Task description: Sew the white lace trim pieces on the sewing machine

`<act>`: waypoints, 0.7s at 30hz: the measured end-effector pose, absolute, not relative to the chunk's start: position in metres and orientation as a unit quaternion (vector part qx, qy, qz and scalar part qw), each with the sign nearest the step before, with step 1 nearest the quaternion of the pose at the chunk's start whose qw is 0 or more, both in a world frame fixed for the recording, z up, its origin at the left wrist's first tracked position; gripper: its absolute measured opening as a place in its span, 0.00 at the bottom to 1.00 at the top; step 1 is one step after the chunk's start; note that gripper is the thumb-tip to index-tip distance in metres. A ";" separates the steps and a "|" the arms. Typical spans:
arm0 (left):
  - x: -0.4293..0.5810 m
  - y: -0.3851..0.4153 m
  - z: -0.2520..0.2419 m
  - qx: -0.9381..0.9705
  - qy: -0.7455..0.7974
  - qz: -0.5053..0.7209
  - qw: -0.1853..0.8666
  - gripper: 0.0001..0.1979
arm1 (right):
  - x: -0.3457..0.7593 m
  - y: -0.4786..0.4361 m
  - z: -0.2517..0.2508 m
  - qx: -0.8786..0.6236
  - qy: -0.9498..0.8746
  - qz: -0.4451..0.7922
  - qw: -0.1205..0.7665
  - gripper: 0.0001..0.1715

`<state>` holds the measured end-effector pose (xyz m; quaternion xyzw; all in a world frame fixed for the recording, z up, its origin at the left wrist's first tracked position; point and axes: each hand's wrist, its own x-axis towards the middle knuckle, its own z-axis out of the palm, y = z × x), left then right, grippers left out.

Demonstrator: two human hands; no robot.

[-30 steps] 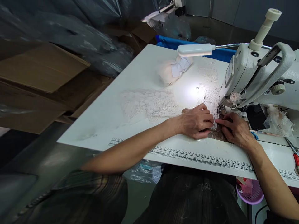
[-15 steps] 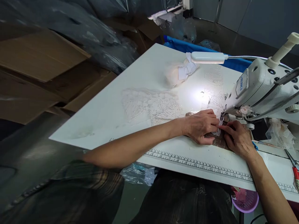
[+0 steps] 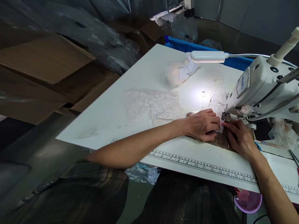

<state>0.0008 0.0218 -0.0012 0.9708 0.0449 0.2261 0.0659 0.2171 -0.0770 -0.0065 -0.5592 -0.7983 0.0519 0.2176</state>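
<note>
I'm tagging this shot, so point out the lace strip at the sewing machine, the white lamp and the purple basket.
Lace strip [image 3: 216,99]: head view, on its lit open mesh.
White lamp [image 3: 207,57]: head view, middle of its casing.
Purple basket [image 3: 255,203]: head view, on its wall.

A lamp lit my white desk; I saw cardboard boxes leftward, a grey wall beyond.
</note>
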 end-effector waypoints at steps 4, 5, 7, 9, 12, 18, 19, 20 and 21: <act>0.000 0.026 -0.002 0.970 0.053 0.213 0.100 0.07 | 0.220 -0.078 -0.004 -0.593 -0.738 0.090 0.310 0.19; 0.000 0.027 -0.002 0.970 0.057 0.209 0.108 0.07 | 0.221 -0.078 -0.003 -0.595 -0.732 0.096 0.318 0.19; 0.001 0.029 -0.003 0.969 0.064 0.206 0.117 0.08 | 0.222 -0.078 -0.003 -0.595 -0.730 0.104 0.319 0.17; 0.001 0.029 -0.003 0.967 0.068 0.213 0.122 0.09 | 0.222 -0.078 -0.004 -0.593 -0.734 0.110 0.311 0.17; 0.003 0.029 -0.004 0.954 0.061 0.251 0.154 0.09 | 0.222 -0.078 -0.004 -0.583 -0.750 0.110 0.290 0.17; 0.006 0.027 -0.001 0.869 0.142 0.389 0.270 0.07 | 0.220 -0.080 -0.003 -0.534 -0.803 0.106 0.241 0.22; 0.007 0.026 -0.001 0.861 0.154 0.399 0.275 0.07 | 0.219 -0.080 -0.003 -0.529 -0.810 0.100 0.232 0.23; 0.008 0.025 0.000 0.858 0.160 0.402 0.276 0.07 | 0.218 -0.080 -0.003 -0.524 -0.818 0.091 0.220 0.24; 0.008 0.025 0.000 0.859 0.158 0.403 0.273 0.07 | 0.217 -0.080 -0.003 -0.519 -0.825 0.080 0.207 0.24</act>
